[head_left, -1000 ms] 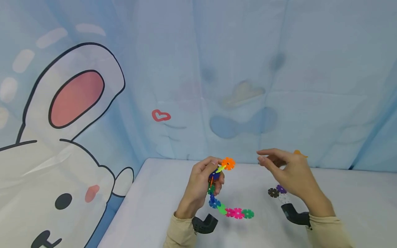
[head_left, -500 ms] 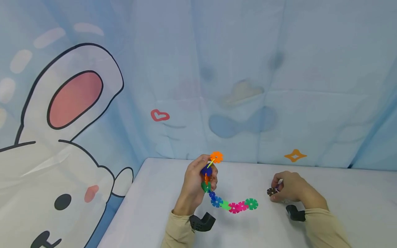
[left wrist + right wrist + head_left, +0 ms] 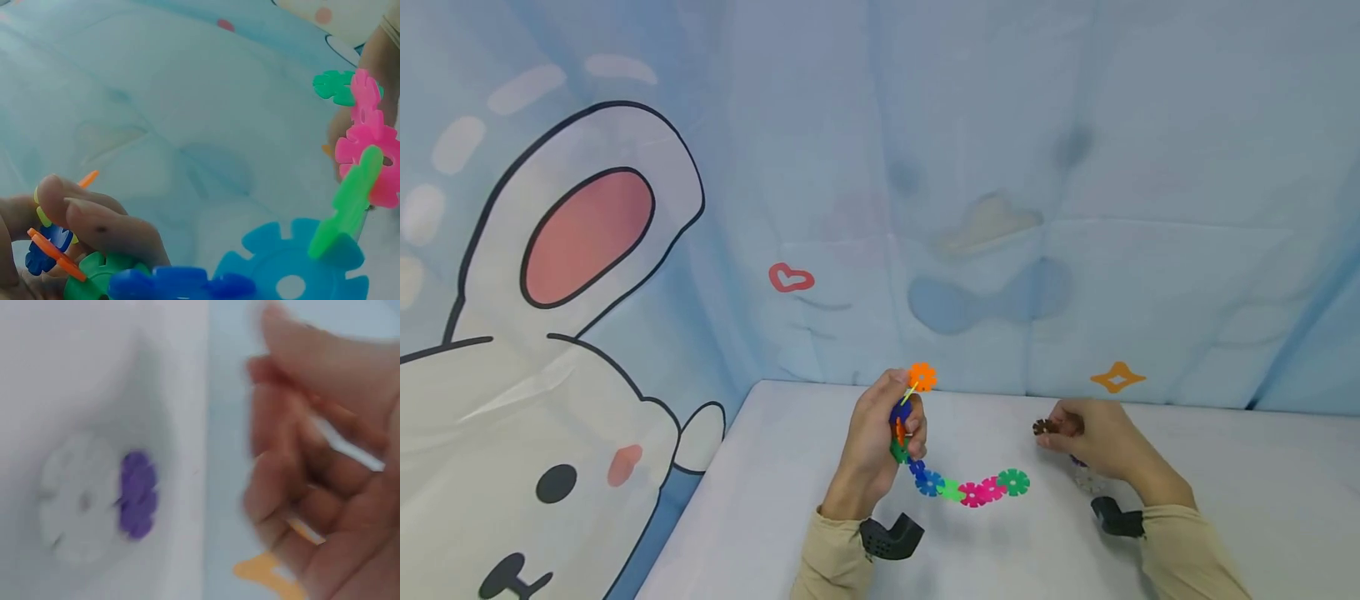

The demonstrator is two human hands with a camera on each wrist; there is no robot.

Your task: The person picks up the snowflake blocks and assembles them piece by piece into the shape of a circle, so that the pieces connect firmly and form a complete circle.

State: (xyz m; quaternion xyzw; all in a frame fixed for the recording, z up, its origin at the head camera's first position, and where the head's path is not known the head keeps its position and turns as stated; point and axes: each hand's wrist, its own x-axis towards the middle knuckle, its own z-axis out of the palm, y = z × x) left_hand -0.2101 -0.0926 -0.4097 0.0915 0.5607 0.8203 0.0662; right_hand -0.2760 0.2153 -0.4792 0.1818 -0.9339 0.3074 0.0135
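My left hand (image 3: 867, 446) grips a chain of interlocking snowflake discs (image 3: 930, 483) near its upper end. An orange snowflake disc (image 3: 922, 377) tops the chain, beside the thumb. The lower part curves right through blue, light green and pink to a green disc (image 3: 1013, 482). In the left wrist view, curled fingers (image 3: 109, 225) lie round the small blue and orange discs. My right hand (image 3: 1105, 437) pinches a dark brown snowflake disc (image 3: 1042, 427) between thumb and fingers, above the table; the right wrist view is blurred there.
A clear snowflake disc (image 3: 81, 500) and a purple snowflake disc (image 3: 137, 495) lie together on the white table (image 3: 760, 500), below the right hand. A blue printed curtain (image 3: 970, 167) stands behind the table's far edge. Each wrist wears a black mount (image 3: 892, 537).
My right hand came down to the loose discs, took the dark brown snowflake disc and lifted it up and left. The left hand shifted slightly left, and the chain's free end swung right and up.
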